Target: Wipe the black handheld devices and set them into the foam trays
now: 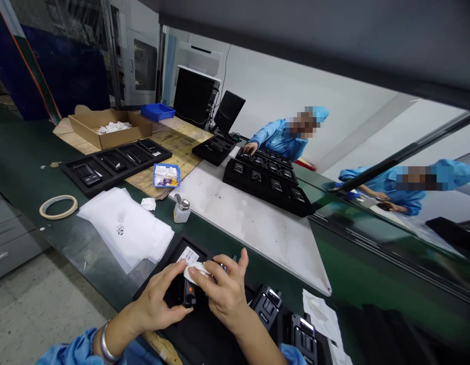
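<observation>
While the left hand (158, 299) holds: black device (188, 296), fingers clamped around it
Right hand (225, 291): fingers pinching white cloth (195, 272) against the device
Bottle (181, 212): beyond the device

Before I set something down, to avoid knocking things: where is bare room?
Widest: the white board, bordered by the dispenser bottle and the black tray of small devices. Also the green tabletop beyond the tape roll, apart from small scraps. Crowded: around the left hand and right hand, with a black device, wipe and handheld units.
</observation>
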The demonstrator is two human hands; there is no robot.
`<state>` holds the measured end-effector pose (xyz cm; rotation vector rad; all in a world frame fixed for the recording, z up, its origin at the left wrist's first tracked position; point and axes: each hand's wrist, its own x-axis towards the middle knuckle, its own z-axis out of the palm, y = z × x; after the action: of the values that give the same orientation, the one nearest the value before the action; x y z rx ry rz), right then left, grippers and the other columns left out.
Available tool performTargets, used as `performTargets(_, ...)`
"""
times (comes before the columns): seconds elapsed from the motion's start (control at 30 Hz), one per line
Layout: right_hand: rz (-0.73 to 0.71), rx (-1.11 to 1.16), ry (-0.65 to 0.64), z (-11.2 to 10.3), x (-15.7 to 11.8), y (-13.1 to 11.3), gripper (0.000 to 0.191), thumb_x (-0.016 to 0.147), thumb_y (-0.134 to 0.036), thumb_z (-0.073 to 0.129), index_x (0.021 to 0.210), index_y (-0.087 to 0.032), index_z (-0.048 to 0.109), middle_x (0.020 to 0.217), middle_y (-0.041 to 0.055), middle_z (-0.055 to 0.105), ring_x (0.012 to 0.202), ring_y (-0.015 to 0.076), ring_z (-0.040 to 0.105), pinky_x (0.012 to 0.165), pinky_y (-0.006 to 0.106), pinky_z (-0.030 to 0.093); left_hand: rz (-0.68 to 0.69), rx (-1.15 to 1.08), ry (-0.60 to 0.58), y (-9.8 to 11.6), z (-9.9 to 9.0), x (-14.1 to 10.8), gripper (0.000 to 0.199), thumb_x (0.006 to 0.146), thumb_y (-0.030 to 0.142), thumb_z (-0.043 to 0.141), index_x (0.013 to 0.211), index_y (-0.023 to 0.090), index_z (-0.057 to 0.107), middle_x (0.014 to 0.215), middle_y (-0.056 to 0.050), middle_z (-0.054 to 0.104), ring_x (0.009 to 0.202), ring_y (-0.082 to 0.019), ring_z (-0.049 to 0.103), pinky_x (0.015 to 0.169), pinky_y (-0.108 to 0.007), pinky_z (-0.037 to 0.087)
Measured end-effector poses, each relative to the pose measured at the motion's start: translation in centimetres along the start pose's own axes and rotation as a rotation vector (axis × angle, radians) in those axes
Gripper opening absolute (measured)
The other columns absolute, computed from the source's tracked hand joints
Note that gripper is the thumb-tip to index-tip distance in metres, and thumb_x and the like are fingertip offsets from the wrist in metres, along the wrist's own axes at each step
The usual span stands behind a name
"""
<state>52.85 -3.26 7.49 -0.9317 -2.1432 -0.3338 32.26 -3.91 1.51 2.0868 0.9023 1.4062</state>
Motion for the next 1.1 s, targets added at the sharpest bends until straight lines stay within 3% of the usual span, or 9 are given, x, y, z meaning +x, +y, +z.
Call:
performTargets(0.13, 0.055, 0.014, 0.031, 0.1, -0.3, -0.1, 0.036, 0.093, -0.011, 0.05, 0.106, -0.036, 0.073, 0.09, -0.003, 0.067, 0.097, 0.0184, 0.054, 0.116, 0.066, 0.009, -0.062, -0.024, -0.026, -0.2, 0.0, -0.1, 0.092, 0.077, 0.02, 0.072, 0.155, 0.028, 0.024, 0.13, -0.01, 0.065, 0.115, -0.029, 0.066, 0.1, -0.045, 0.056)
performTargets(0.23, 0.01, 0.009, 0.043, 0.3, -0.1, 0.0, 0.033, 0.093, -0.012, 0.053, 0.107, -0.035, 0.072, 0.091, -0.0032, 0.067, 0.099, 0.0184, 0.053, 0.116, 0.065, 0.008, -0.091, -0.045, -0.016, -0.4, -0.1, -0.1, 0.091, 0.077, 0.02, 0.072, 0.155, 0.027, 0.024, 0.132, -0.011, 0.063, 0.117, -0.03, 0.064, 0.101, -0.046, 0.055)
performTargets(0.67, 0.066, 0.037, 0.054, 0.4, 0.2, 0.0, 0.035, 0.093, -0.009, 0.052, 0.105, -0.034, 0.073, 0.089, -0.0027, 0.067, 0.098, 0.0184, 0.053, 0.116, 0.064, 0.008, -0.073, -0.034, -0.029, -0.3, -0.2, 0.1, 0.092, 0.077, 0.023, 0.074, 0.155, 0.027, 0.025, 0.131, -0.01, 0.064, 0.116, -0.028, 0.064, 0.101, -0.044, 0.055)
performTargets(0.83, 0.019, 0.008, 0.032, 0.5, 0.2, -0.3, 0.034, 0.093, -0.012, 0.052, 0.107, -0.035, 0.072, 0.09, -0.0035, 0.068, 0.098, 0.0185, 0.053, 0.116, 0.064, 0.008, -0.102, -0.02, -0.017, -0.4, -0.2, -0.1, 0.091, 0.077, 0.022, 0.073, 0.155, 0.027, 0.026, 0.132, -0.01, 0.063, 0.117, -0.028, 0.064, 0.102, -0.044, 0.055)
performTargets(0.97, 0.062, -0.012, 0.032, 0.6, 0.6, 0.0, 0.034, 0.093, -0.012, 0.051, 0.107, -0.035, 0.072, 0.092, -0.002, 0.068, 0.098, 0.0197, 0.052, 0.114, 0.066, 0.007, -0.07, -0.002, -0.035, -0.2, 0.0, 0.0, 0.089, 0.078, 0.021, 0.072, 0.154, 0.027, 0.027, 0.132, -0.01, 0.063, 0.117, -0.028, 0.064, 0.102, -0.046, 0.054)
performTargets(1.1, 0.162, -0.101, 0.044, -0.4, 0.8, 1.7, 0.034, 0.091, -0.01, 0.053, 0.105, -0.035, 0.073, 0.092, -0.0004, 0.067, 0.097, 0.021, 0.053, 0.112, 0.067, 0.009, -0.072, -0.013, -0.029, -0.2, 0.1, 0.1, 0.089, 0.08, 0.023, 0.071, 0.155, 0.027, 0.025, 0.131, -0.011, 0.064, 0.116, -0.028, 0.064, 0.101, -0.045, 0.055)
